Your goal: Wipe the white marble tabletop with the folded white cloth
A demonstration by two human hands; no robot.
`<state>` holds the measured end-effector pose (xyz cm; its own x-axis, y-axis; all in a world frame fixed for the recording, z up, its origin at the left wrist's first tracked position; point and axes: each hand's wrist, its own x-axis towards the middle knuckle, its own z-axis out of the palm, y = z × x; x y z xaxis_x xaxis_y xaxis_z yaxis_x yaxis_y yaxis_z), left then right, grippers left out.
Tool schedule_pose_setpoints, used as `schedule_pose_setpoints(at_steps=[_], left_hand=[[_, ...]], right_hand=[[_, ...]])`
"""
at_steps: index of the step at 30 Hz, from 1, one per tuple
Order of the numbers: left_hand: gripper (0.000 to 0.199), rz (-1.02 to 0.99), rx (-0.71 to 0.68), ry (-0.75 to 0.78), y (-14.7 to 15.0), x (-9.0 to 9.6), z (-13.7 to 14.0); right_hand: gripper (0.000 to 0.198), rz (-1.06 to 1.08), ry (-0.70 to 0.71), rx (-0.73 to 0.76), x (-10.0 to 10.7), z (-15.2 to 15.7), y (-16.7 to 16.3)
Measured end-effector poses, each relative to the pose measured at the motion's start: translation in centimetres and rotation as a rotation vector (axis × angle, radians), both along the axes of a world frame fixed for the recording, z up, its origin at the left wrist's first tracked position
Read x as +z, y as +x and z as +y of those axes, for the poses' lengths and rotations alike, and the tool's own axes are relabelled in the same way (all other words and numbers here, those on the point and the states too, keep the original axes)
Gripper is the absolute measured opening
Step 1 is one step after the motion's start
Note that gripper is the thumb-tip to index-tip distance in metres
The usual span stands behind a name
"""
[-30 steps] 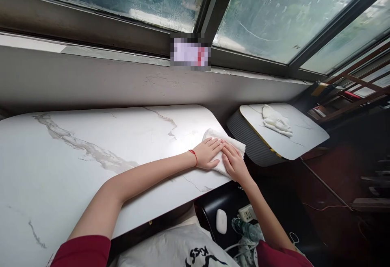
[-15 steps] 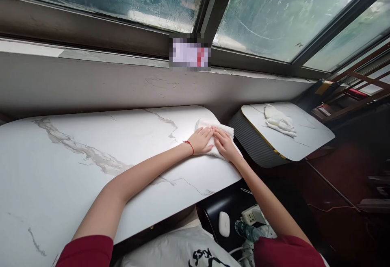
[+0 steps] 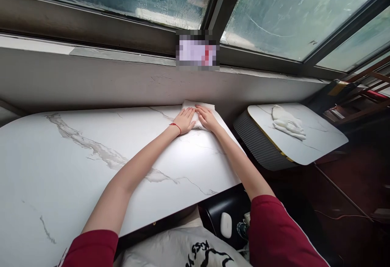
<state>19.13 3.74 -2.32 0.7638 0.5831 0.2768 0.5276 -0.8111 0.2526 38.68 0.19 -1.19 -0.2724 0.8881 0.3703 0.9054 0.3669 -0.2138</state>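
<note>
- The cloth [image 3: 188, 104]: plain white.
- The near table [image 3: 198, 165]: white, with marble pattern of grey-brown veins, some wide, some very thin.
- The farther table [image 3: 319, 141]: white top with fine grey veins, gold edge strip, grey side with ribs.
- The folded fabric [image 3: 288, 124] on it: creamy white.
- The bracelet [image 3: 176, 124]: red.
- The sleeves [image 3: 274, 230]: dark red; the right has a thin white line.
- The garment [image 3: 167, 246]: pale grey, with black brush-like marks.

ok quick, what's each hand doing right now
Left hand: open, palm down, pressed flat on the white cloth, not gripping.
Right hand: open, fingers extended over the same cloth, not visibly gripping.
</note>
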Motion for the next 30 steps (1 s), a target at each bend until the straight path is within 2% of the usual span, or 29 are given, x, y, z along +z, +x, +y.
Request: schedule_pose_setpoints(at_steps=[6, 19, 25, 30], left_hand=[[0.069, 0.012, -0.002, -0.022, 0.1, 0.0, 0.1], [0.066, 0.044, -0.007, -0.025, -1.0, 0.5, -0.6], [0.066, 0.11, -0.034, -0.012, -3.1, 1.0, -2.2], [0.065, 0.099, -0.097, 0.03, -6.3, 0.9, -5.5]], right_hand=[[0.049, -0.015, -0.005, -0.003, 0.4, 0.3, 0.0], [0.05, -0.004, 0.059, -0.105, -1.0, -1.1, -1.7], [0.052, -0.07, 0.02, -0.168, -1.1, -3.6, -3.9], [0.052, -0.057, 0.022, -0.163, -1.1, -7.6, -6.5]])
